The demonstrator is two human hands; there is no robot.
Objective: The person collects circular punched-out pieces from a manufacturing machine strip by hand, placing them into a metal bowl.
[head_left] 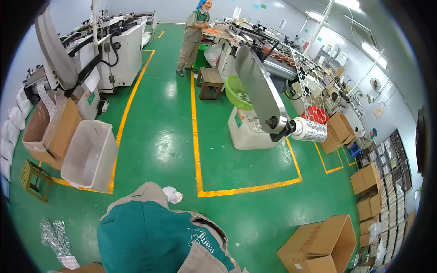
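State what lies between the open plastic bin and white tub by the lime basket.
Green floor and two yellow lines; the head view shows this.

On the left side I see a large plastic bin (91,154), whitish and a little cloudy, of rectangular form with rounded corners. Its top is open, so I can look upon the inner walls. It stands on the green floor (164,150), just beside a brown cardboard box (68,129), and its right side overlaps, in my view, the yellow line (126,113).
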